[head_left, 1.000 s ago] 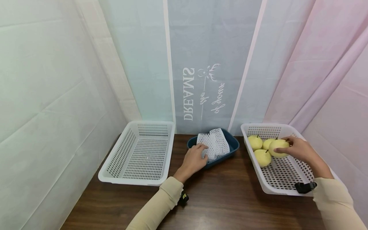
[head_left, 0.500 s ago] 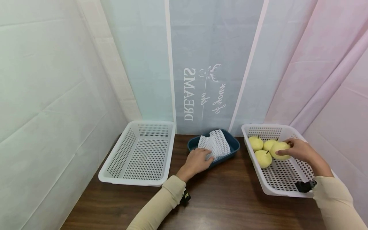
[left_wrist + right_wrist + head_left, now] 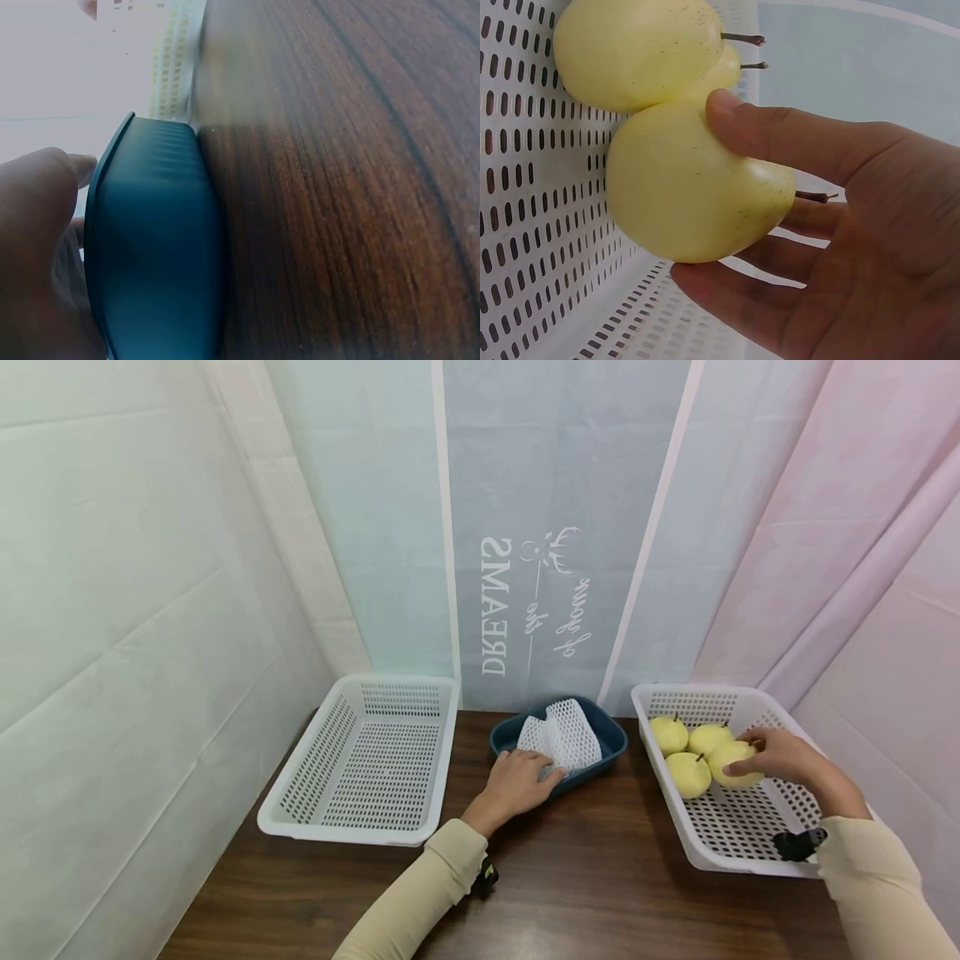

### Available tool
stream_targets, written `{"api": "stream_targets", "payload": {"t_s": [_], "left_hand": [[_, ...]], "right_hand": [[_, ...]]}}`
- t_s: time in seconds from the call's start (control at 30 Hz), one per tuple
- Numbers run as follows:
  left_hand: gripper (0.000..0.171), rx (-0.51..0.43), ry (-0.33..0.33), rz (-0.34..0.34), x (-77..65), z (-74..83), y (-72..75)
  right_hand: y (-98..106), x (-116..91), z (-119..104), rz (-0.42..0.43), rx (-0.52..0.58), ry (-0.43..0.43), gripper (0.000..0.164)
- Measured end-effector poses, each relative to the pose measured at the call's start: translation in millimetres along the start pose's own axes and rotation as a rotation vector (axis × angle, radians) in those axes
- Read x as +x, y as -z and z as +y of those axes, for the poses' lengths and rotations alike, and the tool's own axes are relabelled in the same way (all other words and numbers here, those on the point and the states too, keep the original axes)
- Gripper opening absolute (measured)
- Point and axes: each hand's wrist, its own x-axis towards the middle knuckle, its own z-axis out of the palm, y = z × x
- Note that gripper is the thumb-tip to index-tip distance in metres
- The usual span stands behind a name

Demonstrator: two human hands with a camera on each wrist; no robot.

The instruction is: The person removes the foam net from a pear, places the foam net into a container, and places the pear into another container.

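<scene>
A yellow pear (image 3: 727,767) with a dark stem stands in the right white basket (image 3: 738,862). My right hand (image 3: 787,758) grips it, thumb on one side and fingers on the other. Three more pears (image 3: 686,774) sit beside it, and the held one touches a neighbour in the right wrist view. My left hand (image 3: 519,781) reaches over the near rim of a dark blue tray (image 3: 611,747), thumb and forefinger apart at the edge of white foam fruit nets (image 3: 573,735). The left wrist view shows the tray's outer wall (image 3: 157,240), which hides some fingers.
Another white perforated basket (image 3: 442,760) stands on the left of the brown wooden table (image 3: 585,893). Printed curtain cloth (image 3: 555,460) hangs right behind the tray and baskets, with pale cloth walls at both sides.
My right hand has lowered the pear among the others in the basket. My left hand has shifted slightly right and down, toward the near edge of the nets in the tray.
</scene>
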Motion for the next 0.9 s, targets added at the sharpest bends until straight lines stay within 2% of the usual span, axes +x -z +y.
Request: {"api": "stream_targets", "payload": {"t_s": [0.37, 0.9], "left_hand": [[0.055, 0.022, -0.001, -0.005, 0.8, -0.8, -4.9], [0.056, 0.057, 0.0, -0.016, 0.2, -1.0, -6.6]], "right_hand": [[-6.2, 3.6, 7.1, -0.077, 0.052, 0.0, 0.074], [-16.0, 11.3, 15.9, -0.112, 0.083, -0.02, 0.083]]}}
